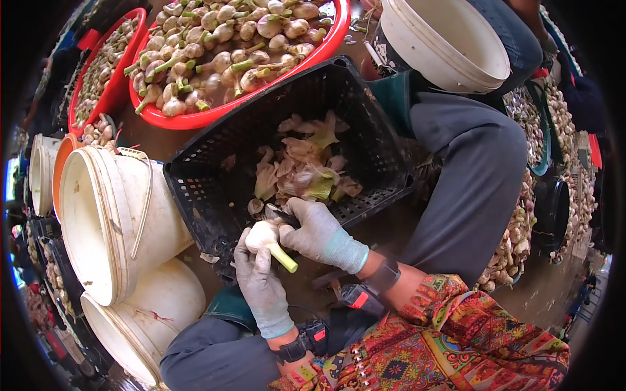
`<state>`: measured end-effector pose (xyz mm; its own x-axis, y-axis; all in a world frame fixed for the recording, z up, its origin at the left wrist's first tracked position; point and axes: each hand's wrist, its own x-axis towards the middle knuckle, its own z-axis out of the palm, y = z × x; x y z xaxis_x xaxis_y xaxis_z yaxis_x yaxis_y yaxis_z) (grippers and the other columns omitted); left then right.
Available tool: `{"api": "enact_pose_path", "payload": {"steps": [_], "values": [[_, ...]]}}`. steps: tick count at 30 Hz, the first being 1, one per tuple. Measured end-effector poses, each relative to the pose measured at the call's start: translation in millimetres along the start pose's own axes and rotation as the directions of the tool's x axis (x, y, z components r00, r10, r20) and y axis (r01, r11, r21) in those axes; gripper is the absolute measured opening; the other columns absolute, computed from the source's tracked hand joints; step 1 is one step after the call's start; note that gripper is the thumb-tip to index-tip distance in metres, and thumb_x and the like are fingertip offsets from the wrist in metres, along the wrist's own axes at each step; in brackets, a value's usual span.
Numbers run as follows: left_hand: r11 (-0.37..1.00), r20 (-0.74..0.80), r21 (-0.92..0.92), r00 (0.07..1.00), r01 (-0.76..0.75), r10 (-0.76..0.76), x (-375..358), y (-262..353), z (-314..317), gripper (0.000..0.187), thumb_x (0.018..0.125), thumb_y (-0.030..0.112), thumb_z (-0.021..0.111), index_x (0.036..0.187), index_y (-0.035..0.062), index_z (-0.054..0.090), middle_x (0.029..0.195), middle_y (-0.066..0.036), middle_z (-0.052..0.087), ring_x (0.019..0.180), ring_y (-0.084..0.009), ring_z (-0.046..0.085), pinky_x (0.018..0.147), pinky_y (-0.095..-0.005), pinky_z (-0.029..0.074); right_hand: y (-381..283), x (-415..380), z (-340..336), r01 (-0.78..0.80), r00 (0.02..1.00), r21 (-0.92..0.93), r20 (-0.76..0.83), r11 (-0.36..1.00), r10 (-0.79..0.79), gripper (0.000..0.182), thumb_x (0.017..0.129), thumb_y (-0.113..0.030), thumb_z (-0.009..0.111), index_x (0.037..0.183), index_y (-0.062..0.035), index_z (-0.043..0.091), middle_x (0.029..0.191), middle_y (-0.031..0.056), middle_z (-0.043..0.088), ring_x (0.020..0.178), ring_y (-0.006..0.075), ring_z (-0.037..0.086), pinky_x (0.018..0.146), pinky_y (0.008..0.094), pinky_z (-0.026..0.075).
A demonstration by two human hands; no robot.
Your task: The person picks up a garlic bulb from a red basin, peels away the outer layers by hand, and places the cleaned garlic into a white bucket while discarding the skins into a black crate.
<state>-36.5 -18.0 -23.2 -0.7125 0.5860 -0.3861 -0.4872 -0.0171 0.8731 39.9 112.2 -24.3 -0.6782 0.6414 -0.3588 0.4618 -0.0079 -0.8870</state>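
Observation:
My left hand (263, 283), in a grey glove, is closed around a white garlic bulb (261, 236) whose cut green stem points down and to the right. Close against it, my gloved right hand (319, 233) grips a small dark-bladed knife (280, 214); its handle is hidden by the fingers. The blade lies at the top of the bulb. Both hands are over the near edge of a black plastic crate (215, 156). Inside it is a heap of loose garlic skins (303, 163).
A red tub (176, 121) full of unpeeled garlic stands beyond the crate. White buckets lie at the left, including one bucket (156, 208) with a wire handle. Another white bucket (450, 39) is at the upper right. Garlic piles (512, 254) line the right side.

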Motion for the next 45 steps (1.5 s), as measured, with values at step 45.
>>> {"api": "enact_pose_path", "payload": {"steps": [45], "values": [[-0.042,0.019,-0.998,0.865,0.046,0.502,-47,151,-94,0.037,0.096,0.005,0.044,0.132,-0.0034,0.045,0.124,-0.018,0.057,0.111,-0.0264,0.058,0.095,-0.0419,0.051,29,7,-24,0.134,0.933,-0.283,-0.288,0.950,-0.217,0.018,0.082,-0.014,0.066,0.092,-0.0003,0.060,0.085,0.0231,0.065,0.085,0.0392,0.064,0.074,0.0429,0.051]]}}
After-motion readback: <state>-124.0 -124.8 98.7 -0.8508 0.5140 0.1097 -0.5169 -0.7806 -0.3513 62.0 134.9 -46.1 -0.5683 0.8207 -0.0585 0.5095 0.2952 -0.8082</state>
